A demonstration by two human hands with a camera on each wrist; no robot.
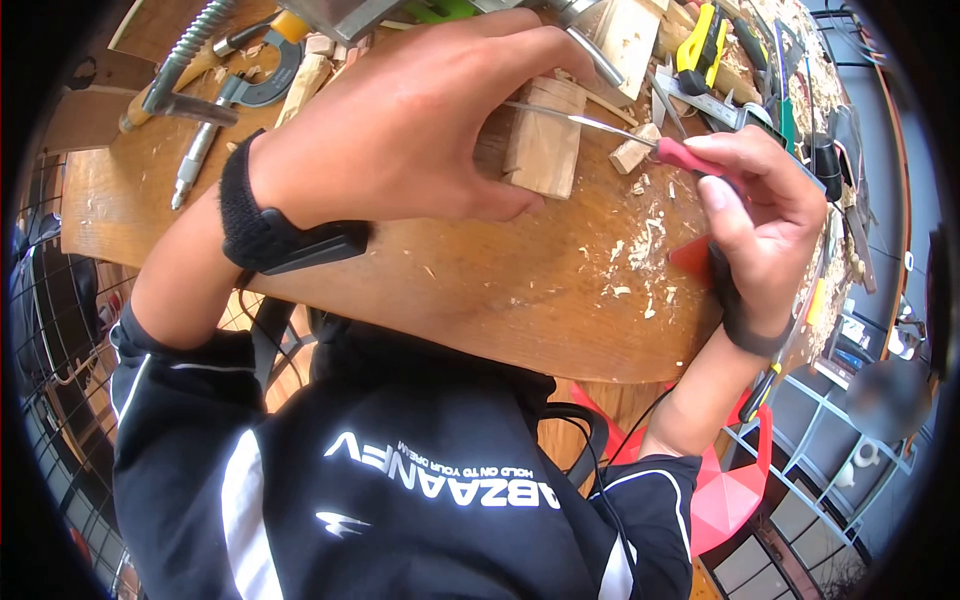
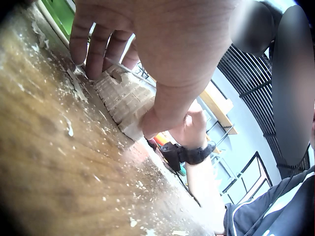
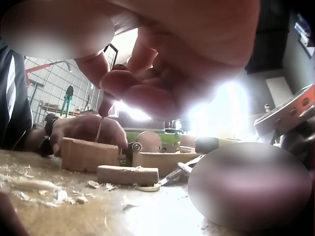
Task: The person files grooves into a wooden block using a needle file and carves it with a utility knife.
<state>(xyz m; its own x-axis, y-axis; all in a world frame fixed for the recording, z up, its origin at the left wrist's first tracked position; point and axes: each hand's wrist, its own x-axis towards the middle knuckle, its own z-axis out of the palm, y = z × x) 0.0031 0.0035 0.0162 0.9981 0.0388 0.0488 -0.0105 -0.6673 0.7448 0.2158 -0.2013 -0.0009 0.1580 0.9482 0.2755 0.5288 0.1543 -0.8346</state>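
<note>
My right hand (image 1: 765, 190) pinches the pink-red handle (image 1: 683, 157) of a slim tool with a thin metal shaft. That shaft slants left across the top of a pale wooden block (image 1: 548, 150) lying on the table. Around the block arches my left hand (image 1: 410, 130), its thumb at the near end and its fingers toward the far side. From the left wrist view, the thumb sits against one end of the block (image 2: 125, 101), whose side looks ridged. In the right wrist view the shaft comes down behind the block (image 3: 90, 156), in front of the left hand.
A small wood offcut (image 1: 635, 150) lies right of the block, near scattered shavings (image 1: 645, 240). A micrometer (image 1: 265, 80) is at the left; a caliper (image 1: 710, 108) and a yellow utility knife (image 1: 698, 55) lie at the upper right. The wooden table's (image 1: 480, 290) curved edge faces the person.
</note>
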